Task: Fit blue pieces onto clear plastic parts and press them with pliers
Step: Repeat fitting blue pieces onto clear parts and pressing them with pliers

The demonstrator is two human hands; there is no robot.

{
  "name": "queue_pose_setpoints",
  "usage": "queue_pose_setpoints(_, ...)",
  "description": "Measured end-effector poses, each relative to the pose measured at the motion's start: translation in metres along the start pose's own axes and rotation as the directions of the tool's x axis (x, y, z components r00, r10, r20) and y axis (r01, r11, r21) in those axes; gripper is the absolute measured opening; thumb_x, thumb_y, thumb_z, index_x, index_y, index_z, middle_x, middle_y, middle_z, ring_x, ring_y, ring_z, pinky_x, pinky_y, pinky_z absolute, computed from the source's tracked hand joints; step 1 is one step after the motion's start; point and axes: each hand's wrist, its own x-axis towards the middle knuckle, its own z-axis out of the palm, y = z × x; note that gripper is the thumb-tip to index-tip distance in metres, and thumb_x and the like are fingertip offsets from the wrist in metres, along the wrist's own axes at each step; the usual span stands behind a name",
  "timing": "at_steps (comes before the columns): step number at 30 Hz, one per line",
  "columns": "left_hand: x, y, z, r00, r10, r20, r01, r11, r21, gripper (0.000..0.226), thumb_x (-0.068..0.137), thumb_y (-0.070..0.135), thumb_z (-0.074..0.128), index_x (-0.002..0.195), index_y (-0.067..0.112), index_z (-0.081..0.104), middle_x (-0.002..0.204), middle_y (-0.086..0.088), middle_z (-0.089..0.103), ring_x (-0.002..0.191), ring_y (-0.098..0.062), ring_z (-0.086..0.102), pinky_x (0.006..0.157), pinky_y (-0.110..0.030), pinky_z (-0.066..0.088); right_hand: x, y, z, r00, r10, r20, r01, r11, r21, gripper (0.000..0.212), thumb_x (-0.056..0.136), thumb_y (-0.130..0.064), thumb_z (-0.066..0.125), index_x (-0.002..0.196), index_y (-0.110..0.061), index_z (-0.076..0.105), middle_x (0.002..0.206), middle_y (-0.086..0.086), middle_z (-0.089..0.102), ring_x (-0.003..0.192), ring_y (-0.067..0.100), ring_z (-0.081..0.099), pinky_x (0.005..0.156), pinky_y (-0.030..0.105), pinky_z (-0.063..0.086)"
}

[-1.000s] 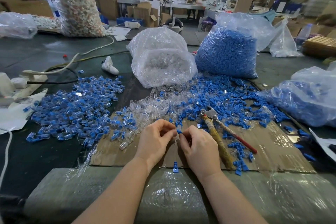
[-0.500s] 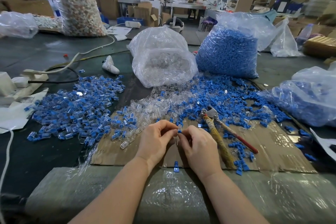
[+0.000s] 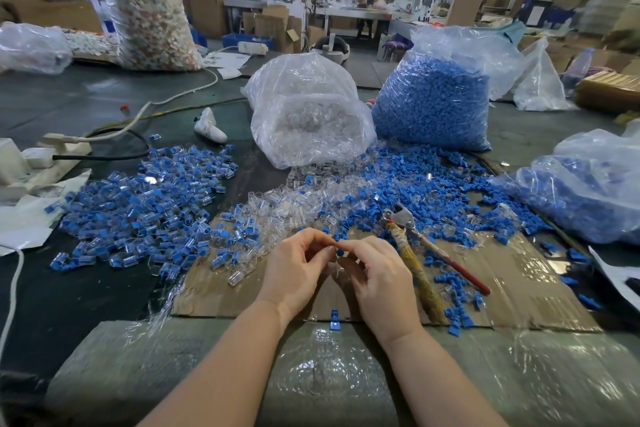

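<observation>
My left hand (image 3: 294,267) and my right hand (image 3: 377,274) meet fingertip to fingertip over the cardboard sheet (image 3: 519,288). Between them they pinch a small blue piece (image 3: 340,251) and a clear plastic part that the fingers mostly hide. The pliers (image 3: 415,246), with one wrapped handle and one red handle, lie on the cardboard just right of my right hand. Loose clear parts (image 3: 291,198) and loose blue pieces (image 3: 433,184) are heaped beyond my hands. A pile of joined blue-and-clear parts (image 3: 138,211) lies to the left.
A bag of clear parts (image 3: 308,121) and a bag of blue pieces (image 3: 436,104) stand behind the heaps. Another bag of blue pieces (image 3: 588,191) lies at right. A power strip and cables (image 3: 62,149) sit at left. One blue piece (image 3: 334,319) lies near the cardboard's front edge.
Both hands have stayed in place over the cardboard; the fingertips have drawn closer round the small piece. The pliers have not moved.
</observation>
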Motion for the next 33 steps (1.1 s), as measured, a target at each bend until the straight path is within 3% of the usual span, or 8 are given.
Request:
queue_pose_setpoints(8,0.001,-0.002,-0.001,1.000,0.021,0.008,-0.021,0.998,0.056,0.012,0.084,0.010,0.066,0.083,0.022,0.064,0.078,0.003,0.068,0.073,-0.008,0.064,0.071,-0.018,0.053,0.001,-0.001,0.000,1.000,0.003,0.007,-0.003,1.000,0.000,0.020,0.080,-0.011,0.071,0.100,-0.012,0.069,0.088,-0.001,0.064,0.085,0.017,0.059,0.075,0.035,0.052)
queue_pose_setpoints(13,0.003,-0.002,-0.001,1.000,-0.017,-0.009,0.017,1.000,0.019,0.011,0.083,0.010,0.066,0.082,0.020,0.063,0.077,0.003,0.067,0.064,0.001,0.062,0.061,-0.010,0.048,0.004,0.002,-0.008,0.987,0.096,-0.128,-0.124,0.964,-0.235,0.029,0.078,-0.016,0.073,0.106,-0.011,0.066,0.102,0.005,0.063,0.096,0.024,0.058,0.086,0.039,0.041)
queue_pose_setpoints(15,0.004,-0.002,-0.001,0.999,-0.037,-0.013,0.036,0.999,-0.041,0.010,0.083,0.005,0.066,0.083,0.015,0.063,0.078,-0.001,0.066,0.063,0.004,0.061,0.059,-0.008,0.047,0.007,0.004,-0.016,0.958,0.226,-0.176,-0.278,0.882,-0.381,0.034,0.081,-0.021,0.069,0.113,-0.011,0.063,0.112,0.009,0.060,0.106,0.028,0.055,0.091,0.044,0.038)
queue_pose_setpoints(17,0.004,-0.001,-0.001,0.999,-0.046,-0.016,0.045,0.996,-0.083,0.010,0.083,0.003,0.065,0.083,0.013,0.064,0.078,-0.003,0.066,0.063,0.004,0.061,0.058,-0.008,0.047,0.012,0.007,-0.024,0.888,0.450,-0.097,-0.425,0.719,-0.550,0.048,0.089,-0.038,0.056,0.130,-0.015,0.049,0.128,0.011,0.050,0.120,0.030,0.044,0.100,0.048,0.031)
queue_pose_setpoints(19,0.004,-0.002,-0.001,0.998,-0.051,-0.020,0.049,0.995,-0.083,0.010,0.083,0.003,0.065,0.084,0.013,0.064,0.079,-0.004,0.066,0.064,0.004,0.060,0.059,-0.009,0.047,0.015,0.014,-0.031,0.782,0.623,-0.006,-0.461,0.572,-0.678,0.064,0.091,-0.053,0.043,0.142,-0.018,0.029,0.141,0.012,0.038,0.130,0.031,0.032,0.107,0.052,0.021)
queue_pose_setpoints(21,0.005,-0.002,-0.001,0.997,-0.073,-0.020,0.070,0.990,-0.119,0.010,0.083,0.001,0.065,0.084,0.011,0.064,0.081,-0.006,0.065,0.065,0.002,0.061,0.059,-0.010,0.048,0.016,0.020,-0.036,0.717,0.695,0.059,-0.443,0.520,-0.731,0.068,0.092,-0.056,0.036,0.146,-0.019,0.018,0.146,0.011,0.033,0.134,0.031,0.029,0.108,0.055,0.018)
queue_pose_setpoints(29,0.008,0.001,-0.002,0.982,-0.186,-0.026,0.173,0.950,-0.259,0.008,0.084,0.000,0.064,0.090,0.004,0.064,0.080,-0.011,0.065,0.066,-0.013,0.064,0.061,-0.020,0.055,0.023,0.012,-0.046,0.780,0.621,0.073,-0.395,0.581,-0.712,0.031,0.095,-0.038,0.039,0.112,-0.013,0.043,0.122,0.013,0.046,0.111,0.028,0.043,0.088,0.038,0.039)
queue_pose_setpoints(33,0.015,0.005,-0.004,0.970,-0.244,-0.016,0.228,0.927,-0.298,0.008,0.085,0.002,0.062,0.093,0.005,0.062,0.077,-0.009,0.068,0.057,-0.010,0.063,0.052,-0.019,0.051,0.030,-0.002,-0.056,0.847,0.481,0.227,-0.289,0.774,-0.563,0.025,0.097,-0.040,0.033,0.093,-0.017,0.041,0.100,0.005,0.050,0.094,0.021,0.046,0.081,0.032,0.040)
